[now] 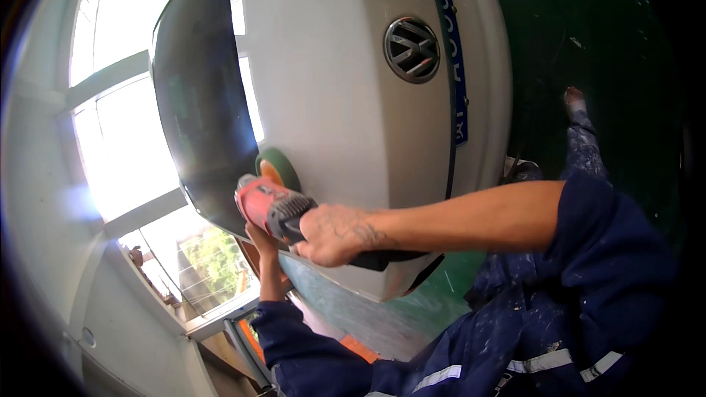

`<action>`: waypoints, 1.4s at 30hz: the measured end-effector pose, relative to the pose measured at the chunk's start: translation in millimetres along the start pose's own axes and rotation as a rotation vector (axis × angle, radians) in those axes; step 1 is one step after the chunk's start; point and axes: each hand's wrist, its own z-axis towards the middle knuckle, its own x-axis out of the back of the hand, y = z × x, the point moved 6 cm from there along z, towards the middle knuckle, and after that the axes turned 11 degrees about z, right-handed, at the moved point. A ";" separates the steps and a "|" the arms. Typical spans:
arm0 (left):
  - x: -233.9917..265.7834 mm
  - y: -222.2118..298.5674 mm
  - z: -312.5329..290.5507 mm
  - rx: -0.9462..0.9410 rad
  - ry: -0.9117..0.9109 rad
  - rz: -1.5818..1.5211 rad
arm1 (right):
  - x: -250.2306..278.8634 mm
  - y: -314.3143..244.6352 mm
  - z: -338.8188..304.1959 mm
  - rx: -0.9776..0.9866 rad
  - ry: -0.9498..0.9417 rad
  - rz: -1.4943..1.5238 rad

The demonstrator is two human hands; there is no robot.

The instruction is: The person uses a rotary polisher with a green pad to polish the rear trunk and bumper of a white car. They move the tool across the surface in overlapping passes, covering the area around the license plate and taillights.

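Right hand (332,234) wraps round a red-and-black handheld polisher (266,204); left hand (262,241) meets its head, closure hidden. Polisher's round green pad (279,164) is at the glossy white car's rear (323,88).

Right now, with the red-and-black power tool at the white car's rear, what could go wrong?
The round green pad sits beside the dark glass rear window and might catch its edge. The bare left hand is at the front of the red-and-black power tool, near the pad, and could perhaps slip against it.
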 end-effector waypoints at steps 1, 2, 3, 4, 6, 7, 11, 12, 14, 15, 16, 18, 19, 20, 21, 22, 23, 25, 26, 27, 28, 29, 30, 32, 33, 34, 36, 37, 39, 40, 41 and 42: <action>0.0 -12.7 -13.1 0.025 0.031 -0.025 | -7.7 4.2 3.0 0.015 -0.001 0.016; -2.2 -11.8 -11.7 0.041 0.080 -0.047 | -8.0 5.4 7.9 0.014 -0.007 0.019; -3.1 -10.5 -11.4 0.057 0.125 -0.066 | -7.1 6.3 12.6 0.013 -0.010 0.021; -2.7 5.0 -5.1 0.036 0.224 -0.119 | -5.1 6.3 16.3 0.012 -0.013 0.019; 13.8 37.2 12.4 -0.019 0.327 -0.145 | 9.1 -5.1 17.4 0.051 0.015 0.022; 19.5 50.1 24.5 -0.056 0.334 -0.127 | 15.3 -8.8 18.0 0.068 0.029 0.021; 35.2 96.1 91.1 -0.229 0.349 -0.057 | 62.6 -34.9 10.5 0.081 0.134 -0.008; 37.1 99.3 108.0 -0.271 0.351 -0.032 | 71.0 -38.8 15.0 0.088 0.156 -0.049; 37.0 111.2 147.8 -0.297 0.343 -0.065 | 91.0 -49.0 13.2 0.098 0.207 -0.081; 38.9 106.5 165.1 -0.195 0.326 -0.168 | 97.2 -57.6 10.0 0.113 0.220 -0.120; 36.6 134.2 180.0 -0.248 0.315 -0.195 | 108.5 -60.7 8.7 0.114 0.248 -0.159; 46.6 169.9 191.2 -0.332 0.264 0.067 | 120.7 -70.9 -3.4 0.077 0.217 -0.104; 48.4 169.3 198.6 -0.312 0.245 0.020 | 122.9 -72.4 -7.5 0.059 0.235 -0.077; 51.3 166.9 203.2 -0.289 0.226 -0.025 | 123.0 -72.7 -11.3 0.039 0.247 -0.043; 51.3 162.7 198.7 -0.290 0.237 -0.046 | 120.4 -72.8 -15.0 0.042 0.246 -0.042; 50.3 158.7 196.8 -0.294 0.245 -0.068 | 117.9 -72.7 -15.4 0.043 0.246 -0.038; 45.8 151.0 185.6 -0.324 0.284 -0.066 | 109.9 -67.7 -7.9 0.055 0.237 -0.049; 35.5 127.5 160.6 -0.337 0.270 -0.020 | 90.4 -55.6 2.1 0.075 0.214 -0.037; 35.3 114.3 139.2 -0.295 0.231 0.032 | 79.5 -49.4 1.5 0.091 0.193 -0.010; 32.9 103.1 120.5 -0.262 0.192 0.080 | 66.5 -41.4 4.1 0.090 0.171 0.002; 29.3 96.6 97.2 -0.234 0.218 0.072 | 52.8 -32.8 7.7 0.090 0.145 0.015; 26.2 87.6 71.0 -0.200 0.244 0.065 | 37.8 -23.6 12.1 0.068 0.112 0.016; 20.9 88.6 47.3 -0.185 0.287 0.076 | 24.0 -14.5 16.8 0.037 0.094 -0.005; 19.9 83.4 0.2 -0.122 0.335 0.101 | -2.0 -3.2 14.2 0.024 0.041 0.003; 19.2 69.2 -25.3 -0.063 0.335 0.112 | -13.5 1.0 13.4 -0.005 -0.017 0.017; 17.9 76.3 -35.8 -0.054 0.308 0.120 | -21.3 4.1 11.2 -0.037 -0.063 0.028; 13.9 82.2 -46.3 -0.033 0.267 0.130 | -25.6 3.3 4.2 -0.037 -0.075 0.007; 13.0 80.8 -51.5 -0.014 0.251 0.136 | -26.8 2.6 1.6 -0.038 -0.085 0.001; 13.2 84.3 -44.9 -0.021 0.228 0.105 | -20.1 -1.5 0.7 -0.029 -0.068 -0.003; 13.5 73.2 -42.9 -0.006 0.251 0.065 | -18.8 -3.3 1.4 -0.024 -0.071 -0.003; 13.7 61.3 -33.3 0.000 0.276 0.023 | -13.4 -7.3 0.7 -0.017 -0.047 -0.002; 15.7 52.3 -25.1 -0.020 0.295 0.008 | -6.7 -12.2 0.0 -0.009 -0.022 0.000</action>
